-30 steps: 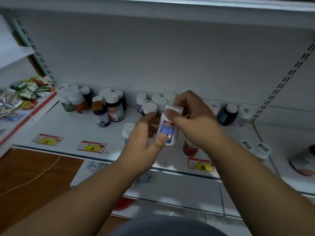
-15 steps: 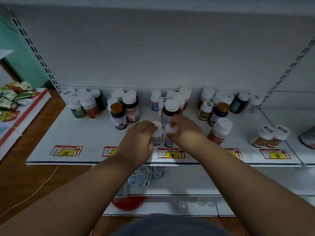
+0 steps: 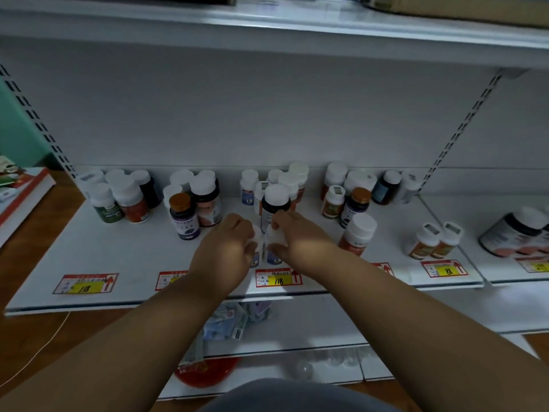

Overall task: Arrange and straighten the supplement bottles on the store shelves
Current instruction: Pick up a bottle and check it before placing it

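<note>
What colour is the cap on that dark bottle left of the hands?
Orange-brown cap, seen in the head view.

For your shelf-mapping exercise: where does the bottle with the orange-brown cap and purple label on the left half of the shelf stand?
In the head view the purple-label bottle stands left of centre on the shelf, in front of a dark white-capped bottle, just left of the left hand.

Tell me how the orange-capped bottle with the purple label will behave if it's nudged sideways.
The orange-capped bottle stands taller than it is wide, so it probably tips rather than slides. Its round body would likely roll if toppled. The white-capped bottle sits close behind, so a nudge backward may knock it.
</note>
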### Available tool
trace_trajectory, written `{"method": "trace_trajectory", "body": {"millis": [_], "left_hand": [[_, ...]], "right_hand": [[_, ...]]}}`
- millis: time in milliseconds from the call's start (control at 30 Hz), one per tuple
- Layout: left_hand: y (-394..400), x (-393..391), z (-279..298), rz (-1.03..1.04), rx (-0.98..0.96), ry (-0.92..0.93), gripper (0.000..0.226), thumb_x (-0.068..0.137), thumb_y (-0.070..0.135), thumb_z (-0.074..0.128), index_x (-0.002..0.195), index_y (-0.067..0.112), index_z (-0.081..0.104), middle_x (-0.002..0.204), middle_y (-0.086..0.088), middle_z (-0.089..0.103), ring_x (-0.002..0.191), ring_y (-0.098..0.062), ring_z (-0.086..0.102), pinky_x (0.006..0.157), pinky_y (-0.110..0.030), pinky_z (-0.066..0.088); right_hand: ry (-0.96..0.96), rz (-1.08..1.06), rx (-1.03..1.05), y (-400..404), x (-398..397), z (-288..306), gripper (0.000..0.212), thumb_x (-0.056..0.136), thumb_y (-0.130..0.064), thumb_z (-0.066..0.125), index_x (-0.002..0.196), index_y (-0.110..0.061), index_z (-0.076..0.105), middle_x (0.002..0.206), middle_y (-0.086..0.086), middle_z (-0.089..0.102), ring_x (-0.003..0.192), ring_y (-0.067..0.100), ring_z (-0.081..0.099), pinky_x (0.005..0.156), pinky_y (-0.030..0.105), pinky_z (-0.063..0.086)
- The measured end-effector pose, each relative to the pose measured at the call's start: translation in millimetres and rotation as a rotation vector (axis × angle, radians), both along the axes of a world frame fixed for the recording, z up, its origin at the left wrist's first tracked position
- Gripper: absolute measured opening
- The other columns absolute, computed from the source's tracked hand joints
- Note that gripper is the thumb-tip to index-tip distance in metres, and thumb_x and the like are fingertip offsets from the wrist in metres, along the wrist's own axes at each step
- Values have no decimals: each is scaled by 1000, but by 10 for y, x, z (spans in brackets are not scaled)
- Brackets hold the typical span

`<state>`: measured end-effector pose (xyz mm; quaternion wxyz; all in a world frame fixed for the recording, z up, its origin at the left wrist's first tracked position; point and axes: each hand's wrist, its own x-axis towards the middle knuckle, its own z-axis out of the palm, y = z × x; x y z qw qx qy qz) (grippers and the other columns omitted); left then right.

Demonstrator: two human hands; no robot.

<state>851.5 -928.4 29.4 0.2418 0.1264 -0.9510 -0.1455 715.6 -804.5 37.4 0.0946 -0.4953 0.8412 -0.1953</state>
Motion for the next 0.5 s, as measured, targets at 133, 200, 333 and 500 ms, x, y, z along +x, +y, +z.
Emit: {"method": "trace_trajectory", "body": {"millis": [133,200,333,500], "left_hand": [[121,-86,138,64,-80,84,17,77,13,71,87,2,64,87,-16,59,80,-34,55,69,-41,46],[268,-210,236,62,-84,122,19,78,17,67,89,2,64,87,-17,60,82,-35,56,71,-42,46],[571,-555,363,9,-40,154,19,81,19,65,94,6,65,92,-13,60,85,-34,55,73,-38,43],[885,-1077,408,1,24,154,18,85,18,65,101,10,62,97,-8,57,90,-29,52,74,-28,31]], "right_hand": [[152,-82,-241,178,-12,242,29,91,-35,58,109,-12,54,103,11,57,87,29,58,68,38,46],[173,-123,-330,290,-168,398,20,91,-32,57,97,-12,55,95,9,58,82,27,58,66,38,45],[206,-226,-352,573,-788,572,13,90,-27,59,89,-15,55,90,5,54,79,21,53,63,29,31],[182,-416,-215,1111,-1999,526,21,92,-24,57,110,-14,60,111,11,58,94,24,56,76,27,37]]}}
